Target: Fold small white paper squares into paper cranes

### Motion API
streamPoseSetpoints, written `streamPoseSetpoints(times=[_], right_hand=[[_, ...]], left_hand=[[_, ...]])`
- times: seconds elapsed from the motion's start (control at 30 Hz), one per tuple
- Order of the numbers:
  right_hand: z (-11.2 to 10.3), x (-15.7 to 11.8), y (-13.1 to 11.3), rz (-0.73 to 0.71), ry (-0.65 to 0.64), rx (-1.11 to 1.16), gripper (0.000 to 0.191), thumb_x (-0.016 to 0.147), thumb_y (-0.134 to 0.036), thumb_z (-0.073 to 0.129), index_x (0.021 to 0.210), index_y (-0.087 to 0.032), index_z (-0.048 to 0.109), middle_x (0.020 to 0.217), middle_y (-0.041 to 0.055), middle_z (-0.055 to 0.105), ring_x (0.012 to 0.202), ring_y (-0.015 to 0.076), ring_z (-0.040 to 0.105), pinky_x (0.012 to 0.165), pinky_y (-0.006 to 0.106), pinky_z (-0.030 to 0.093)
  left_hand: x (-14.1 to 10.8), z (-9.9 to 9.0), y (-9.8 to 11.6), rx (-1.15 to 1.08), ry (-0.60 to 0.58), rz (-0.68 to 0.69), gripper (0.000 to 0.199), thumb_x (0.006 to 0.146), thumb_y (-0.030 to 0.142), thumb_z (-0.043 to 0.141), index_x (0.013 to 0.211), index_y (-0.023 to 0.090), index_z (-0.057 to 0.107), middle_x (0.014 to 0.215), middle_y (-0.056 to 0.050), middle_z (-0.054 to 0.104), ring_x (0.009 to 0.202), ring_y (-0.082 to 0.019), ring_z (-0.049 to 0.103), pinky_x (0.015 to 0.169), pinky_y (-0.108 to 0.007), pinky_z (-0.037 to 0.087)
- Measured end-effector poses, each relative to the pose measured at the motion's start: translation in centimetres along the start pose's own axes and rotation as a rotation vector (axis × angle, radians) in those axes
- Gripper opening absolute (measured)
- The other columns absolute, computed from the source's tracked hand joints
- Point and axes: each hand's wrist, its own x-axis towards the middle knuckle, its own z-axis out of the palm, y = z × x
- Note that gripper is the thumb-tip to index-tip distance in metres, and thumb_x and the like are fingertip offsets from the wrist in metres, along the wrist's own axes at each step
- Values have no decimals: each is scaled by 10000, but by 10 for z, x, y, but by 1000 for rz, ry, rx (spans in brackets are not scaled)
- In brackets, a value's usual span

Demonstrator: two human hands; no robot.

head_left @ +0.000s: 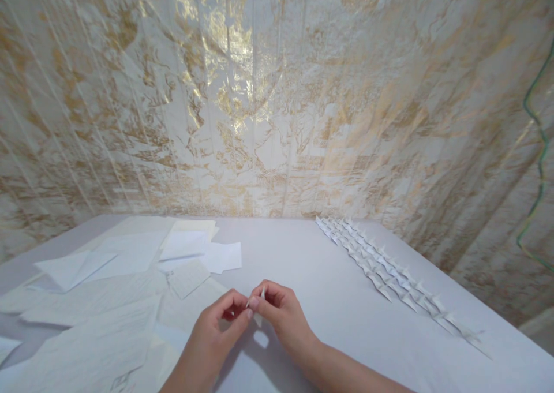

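A small folded piece of white paper (258,318) is pinched between my two hands above the front middle of the table. My left hand (220,326) grips its left side, thumb and forefinger pressed together. On the other side, my right hand (281,315) pinches it with thumb and fingers, and a thin pointed tip sticks up between them. Most of the piece is hidden behind my fingers. Along the table's right side lie several rows of small folded paper figures (381,260) with pointed ends, which look like origami cranes.
Loose sheets of paper (95,335), some with writing, overlap across the left of the white table (277,249). Smaller cut sheets (186,244) lie at their back. A gold-patterned curtain (259,122) hangs behind the table. A green cord (541,168) hangs at far right.
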Motion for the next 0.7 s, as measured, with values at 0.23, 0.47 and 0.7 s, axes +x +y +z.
streamPoseSetpoints(times=[0.23,0.47,0.7], right_hand=[[-3,6,6,-86,30,62,416,711,-436,854,1023,-238,662,664,-55,551,566,120,468,553,253,367],[-4,1,-1,-82,7,-19,360,777,-272,742,1086,-273,558,652,-84,548,585,134,502,606,263,383],[-8,0,-4,-293,-92,-299,103,890,-204,624,933,-233,713,1005,55,723,948,208,664,805,328,495]], left_hand=[[8,-4,-15,-180,57,-100,358,733,521,723,632,222,554,561,75,437,551,-126,385,558,-244,308],[10,-4,-15,-214,56,-152,429,712,581,725,580,218,538,538,71,427,546,-125,370,553,-246,299],[12,-5,-9,-270,107,-219,437,673,592,719,552,229,508,537,72,416,549,-133,374,556,-246,320]])
